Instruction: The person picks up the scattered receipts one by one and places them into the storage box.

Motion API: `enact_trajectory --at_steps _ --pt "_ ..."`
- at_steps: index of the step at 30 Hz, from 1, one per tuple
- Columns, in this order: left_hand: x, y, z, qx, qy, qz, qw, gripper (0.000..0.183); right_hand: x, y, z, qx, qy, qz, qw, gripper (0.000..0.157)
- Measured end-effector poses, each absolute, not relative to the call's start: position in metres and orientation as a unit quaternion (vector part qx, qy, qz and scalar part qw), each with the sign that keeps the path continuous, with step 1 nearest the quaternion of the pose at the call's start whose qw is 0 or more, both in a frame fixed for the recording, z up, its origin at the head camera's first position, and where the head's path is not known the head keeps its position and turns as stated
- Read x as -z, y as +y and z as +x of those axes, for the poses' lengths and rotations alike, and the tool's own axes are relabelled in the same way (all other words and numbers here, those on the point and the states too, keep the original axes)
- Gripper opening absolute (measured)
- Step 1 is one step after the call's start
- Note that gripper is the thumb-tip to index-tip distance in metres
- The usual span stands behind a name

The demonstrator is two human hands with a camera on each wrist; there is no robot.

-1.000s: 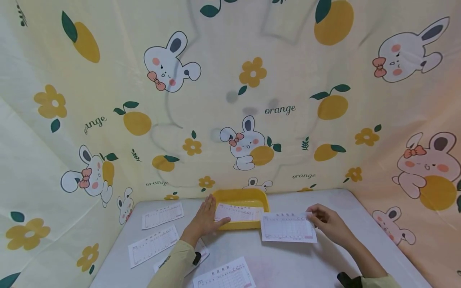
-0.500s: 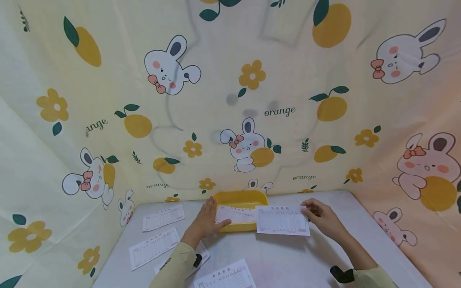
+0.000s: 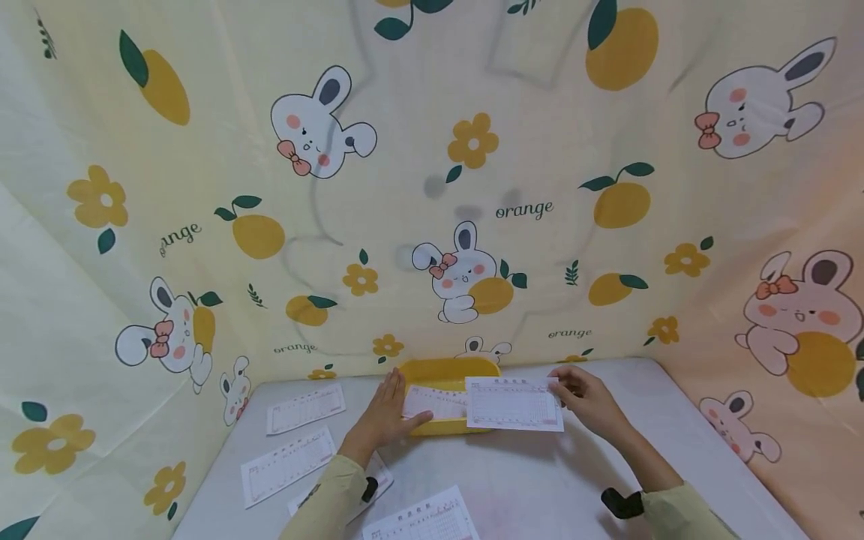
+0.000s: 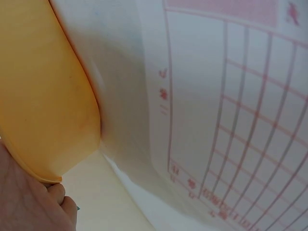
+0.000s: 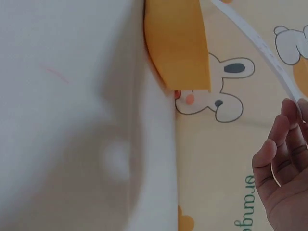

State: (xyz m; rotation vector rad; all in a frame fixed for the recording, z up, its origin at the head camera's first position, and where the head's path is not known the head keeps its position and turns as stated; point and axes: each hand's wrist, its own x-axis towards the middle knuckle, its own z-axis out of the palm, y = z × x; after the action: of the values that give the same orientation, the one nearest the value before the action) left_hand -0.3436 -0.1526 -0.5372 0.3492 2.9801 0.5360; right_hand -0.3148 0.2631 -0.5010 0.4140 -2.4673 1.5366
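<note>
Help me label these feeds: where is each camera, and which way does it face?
Head: worn on the head, facing forward and down at patterned cloth, table and yellow tray; left hand, right hand and sleeves show.
Left wrist: on that wrist, facing the tray's side and a printed slip; part of the left hand shows, lower left.
Right wrist: on that wrist, facing table, tray and cloth; the right hand shows at the right edge.
Shared: both wrist views show the tray.

The left grip is straight-fingered; the right grip pinches.
</note>
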Motion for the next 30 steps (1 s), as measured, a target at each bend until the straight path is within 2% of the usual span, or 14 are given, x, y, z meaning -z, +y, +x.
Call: enact_trajectory --at_steps 8,20,30 --pt "0.540 -0.153 -0.345 -0.177 0.976 0.119 0.039 0.117 0.497 0.252 -0.323 -0.525 -0.837 0.129 0.088 0.020" --pt "0.535 -0.152 -0.342 -0.178 0.976 0.121 0.042 0.115 0.499 0.238 -0.337 -0.530 -0.838 0.101 0.082 0.014" --pt "0.538 -0.153 -0.344 -0.172 0.976 0.123 0.042 0.116 0.499 0.222 -0.350 -0.526 -0.840 0.109 0.077 0.017"
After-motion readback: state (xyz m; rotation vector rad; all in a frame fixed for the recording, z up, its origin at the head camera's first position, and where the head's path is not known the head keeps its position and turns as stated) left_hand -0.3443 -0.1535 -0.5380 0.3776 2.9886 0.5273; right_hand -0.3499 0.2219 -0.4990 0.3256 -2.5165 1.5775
